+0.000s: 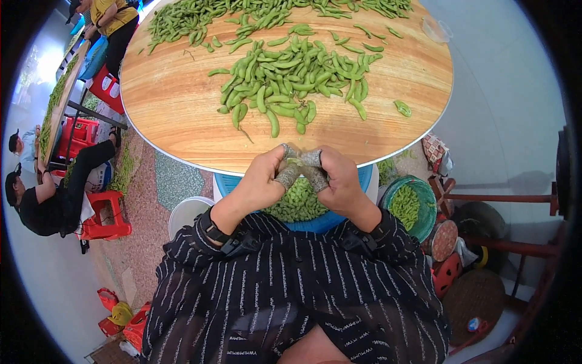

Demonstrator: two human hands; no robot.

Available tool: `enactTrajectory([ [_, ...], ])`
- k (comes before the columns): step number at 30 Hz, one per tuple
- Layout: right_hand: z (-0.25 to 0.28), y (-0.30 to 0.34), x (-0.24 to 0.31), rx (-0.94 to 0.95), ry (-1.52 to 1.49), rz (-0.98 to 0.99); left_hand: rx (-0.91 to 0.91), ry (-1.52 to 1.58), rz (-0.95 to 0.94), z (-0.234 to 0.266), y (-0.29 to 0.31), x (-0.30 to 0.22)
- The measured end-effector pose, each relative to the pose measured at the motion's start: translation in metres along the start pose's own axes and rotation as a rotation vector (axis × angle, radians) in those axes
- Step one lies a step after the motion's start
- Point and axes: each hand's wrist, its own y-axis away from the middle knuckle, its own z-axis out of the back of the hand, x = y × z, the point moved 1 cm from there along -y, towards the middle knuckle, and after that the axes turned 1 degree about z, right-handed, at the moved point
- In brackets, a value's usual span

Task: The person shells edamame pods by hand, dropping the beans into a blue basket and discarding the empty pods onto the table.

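Note:
My left hand (254,181) and my right hand (342,182) meet just off the table's near edge, both closed. Grey speckled wraps cover their thumbs and some fingers. Pinched between the fingertips of both is a green soybean pod (294,161), partly hidden by the fingers. Beneath them, a blue basin (366,176) holds shelled green beans (298,201). Beyond my hands, a loose pile of soybean pods (282,76) lies on the round wooden table (176,115).
More pods (200,18) are heaped along the far side. A single pod (402,108) lies near the right edge. At right stands a green-lined bucket (424,200) with pods; at left, a white bucket (189,212). People (48,200) sit at another table by red stools (108,215).

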Motion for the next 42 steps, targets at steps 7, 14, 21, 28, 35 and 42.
enactTrajectory([
  [7,-0.003,0.001,0.006,-0.104,-0.366,-0.146,0.02,-0.265,0.107,0.006,0.001,-0.006],
  [14,-0.002,0.002,0.0,-0.048,-0.365,-0.189,0.021,-0.103,0.038,0.003,-0.001,-0.007],
  [21,0.001,0.001,-0.001,-0.144,-0.494,-0.335,0.001,-0.038,0.054,0.002,0.0,-0.001],
  [28,-0.001,0.001,-0.001,-0.119,-0.326,-0.151,-0.021,0.074,-0.008,0.001,-0.002,-0.002],
  [35,-0.004,-0.002,0.002,-0.139,0.003,0.234,0.022,0.033,-0.067,0.007,-0.002,0.003],
  [42,0.006,-0.003,0.007,-0.116,-0.206,-0.132,-0.109,0.178,-0.007,-0.003,-0.004,-0.002],
])
